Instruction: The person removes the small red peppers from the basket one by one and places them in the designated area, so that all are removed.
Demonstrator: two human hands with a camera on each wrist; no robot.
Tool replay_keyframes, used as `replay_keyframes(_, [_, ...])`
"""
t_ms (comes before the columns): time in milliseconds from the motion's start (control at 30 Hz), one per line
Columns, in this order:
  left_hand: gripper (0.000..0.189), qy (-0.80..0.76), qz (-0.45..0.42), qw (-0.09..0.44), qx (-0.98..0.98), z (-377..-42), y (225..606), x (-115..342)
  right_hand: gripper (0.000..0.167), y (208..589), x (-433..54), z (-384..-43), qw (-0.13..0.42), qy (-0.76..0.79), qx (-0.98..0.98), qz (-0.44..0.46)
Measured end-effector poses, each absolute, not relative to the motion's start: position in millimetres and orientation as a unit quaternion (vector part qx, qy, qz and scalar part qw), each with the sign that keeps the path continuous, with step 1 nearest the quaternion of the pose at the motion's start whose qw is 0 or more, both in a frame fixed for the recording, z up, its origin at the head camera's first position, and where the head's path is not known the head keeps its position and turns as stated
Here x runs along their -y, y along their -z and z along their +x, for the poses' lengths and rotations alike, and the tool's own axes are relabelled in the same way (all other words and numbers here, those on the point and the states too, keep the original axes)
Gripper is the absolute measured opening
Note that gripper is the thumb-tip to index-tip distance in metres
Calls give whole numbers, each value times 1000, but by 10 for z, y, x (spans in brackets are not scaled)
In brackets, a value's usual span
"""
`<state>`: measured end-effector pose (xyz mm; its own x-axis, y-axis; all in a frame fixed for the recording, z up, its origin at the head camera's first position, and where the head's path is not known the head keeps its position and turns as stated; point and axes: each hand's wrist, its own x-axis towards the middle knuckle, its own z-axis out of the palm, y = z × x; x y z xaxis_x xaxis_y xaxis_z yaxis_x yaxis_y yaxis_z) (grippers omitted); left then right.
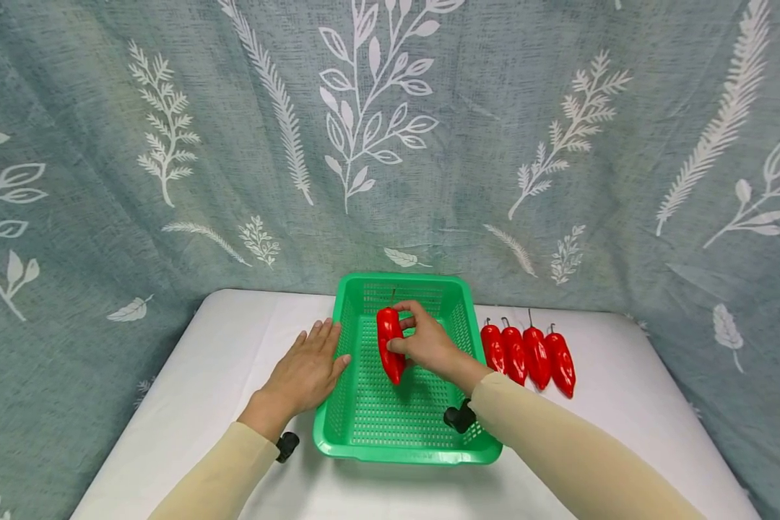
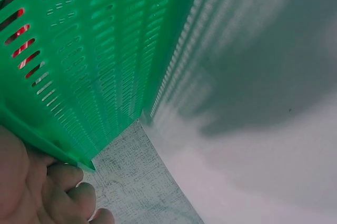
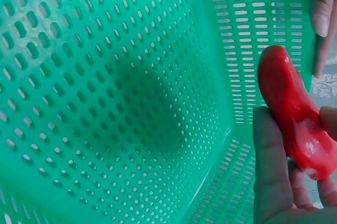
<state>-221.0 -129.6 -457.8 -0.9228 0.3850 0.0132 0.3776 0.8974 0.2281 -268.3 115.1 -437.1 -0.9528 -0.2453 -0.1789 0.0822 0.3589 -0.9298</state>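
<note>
A glossy red chili pepper with a thin stem is gripped between thumb and fingers of my right hand, over the inside of a green plastic basket. In the right wrist view the pepper hangs above the perforated basket floor. My left hand lies with straight fingers along the basket's left rim, thumb at the edge. From the left wrist view, the left fingers show beside the rim, and bits of red appear through the slots of the basket wall.
Several more red chili peppers lie in a row on the white table, just right of the basket. Behind the table hangs a grey-green curtain with white leaf prints. The basket's side walls stand up all round.
</note>
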Motion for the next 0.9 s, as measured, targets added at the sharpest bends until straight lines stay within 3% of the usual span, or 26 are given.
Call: replay_keyframes(900, [71,-108,206,11,-973,-2200,4569,1286,70,3948,-1658,-2467,133,583,-799,-64])
